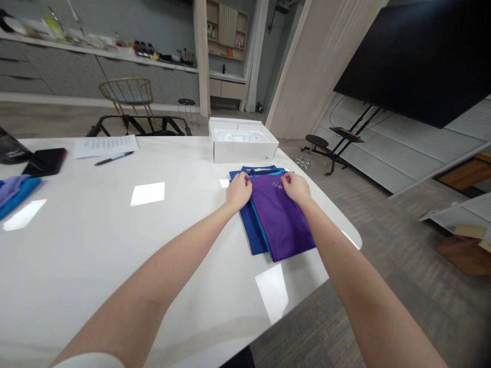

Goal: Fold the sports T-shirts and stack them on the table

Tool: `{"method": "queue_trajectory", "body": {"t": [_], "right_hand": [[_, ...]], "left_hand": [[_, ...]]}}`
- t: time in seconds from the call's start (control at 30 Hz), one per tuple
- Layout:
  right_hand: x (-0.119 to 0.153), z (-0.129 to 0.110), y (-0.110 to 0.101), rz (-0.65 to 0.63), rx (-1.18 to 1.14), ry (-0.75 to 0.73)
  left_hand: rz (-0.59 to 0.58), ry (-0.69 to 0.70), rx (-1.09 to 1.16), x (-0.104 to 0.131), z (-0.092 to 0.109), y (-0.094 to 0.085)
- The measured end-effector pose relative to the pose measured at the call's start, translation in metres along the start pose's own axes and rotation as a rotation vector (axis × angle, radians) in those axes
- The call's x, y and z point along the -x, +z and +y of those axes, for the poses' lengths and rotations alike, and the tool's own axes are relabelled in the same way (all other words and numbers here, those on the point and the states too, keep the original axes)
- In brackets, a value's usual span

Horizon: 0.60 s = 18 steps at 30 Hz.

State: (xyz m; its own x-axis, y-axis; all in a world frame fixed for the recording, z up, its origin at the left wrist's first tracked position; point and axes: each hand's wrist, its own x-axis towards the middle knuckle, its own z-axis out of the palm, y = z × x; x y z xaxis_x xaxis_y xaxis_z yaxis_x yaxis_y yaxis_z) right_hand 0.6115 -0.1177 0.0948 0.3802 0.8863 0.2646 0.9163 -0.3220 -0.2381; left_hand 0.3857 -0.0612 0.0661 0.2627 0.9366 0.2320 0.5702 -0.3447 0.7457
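A folded purple shirt (282, 220) with a small silvery print lies on the right end of the white table. My left hand (239, 191) pinches its far left corner, fingers closed on the fabric. At the far right corner, my right hand (296, 189) also grips the cloth between thumb and fingers. Beneath the purple shirt lies a folded blue shirt (251, 230), which sticks out on the left and at the far end. A bright turquoise edge shows between the two. The layers under the purple one are mostly hidden.
Just beyond the shirts stands an open white box (245, 152). Farther left on the table (115, 255) are a paper sheet (105, 146), a pen (114, 158), a dark phone-like device (46, 161) and more folded cloth (19, 191). The table's rounded edge runs close by my right arm.
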Motion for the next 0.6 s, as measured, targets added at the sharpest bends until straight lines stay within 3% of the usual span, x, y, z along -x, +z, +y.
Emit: {"method": "queue_trajectory", "body": {"t": [0.1, 0.2, 0.37, 0.6], "right_hand": [[0.018, -0.037, -0.004, -0.054, -0.085, -0.127], [0.04, -0.088, 0.0, -0.124, -0.199, -0.263], [0.079, -0.201, 0.027, -0.273, -0.395, -0.455], [0.132, -0.38, 0.086, -0.435, -0.549, -0.659]], "left_hand": [[-0.062, -0.057, -0.005, 0.017, -0.01, -0.027], [-0.071, -0.103, -0.019, 0.04, -0.035, -0.064], [0.024, -0.178, -0.071, 0.081, -0.106, -0.144], [0.316, -0.231, -0.2, 0.14, -0.21, -0.279]]}}
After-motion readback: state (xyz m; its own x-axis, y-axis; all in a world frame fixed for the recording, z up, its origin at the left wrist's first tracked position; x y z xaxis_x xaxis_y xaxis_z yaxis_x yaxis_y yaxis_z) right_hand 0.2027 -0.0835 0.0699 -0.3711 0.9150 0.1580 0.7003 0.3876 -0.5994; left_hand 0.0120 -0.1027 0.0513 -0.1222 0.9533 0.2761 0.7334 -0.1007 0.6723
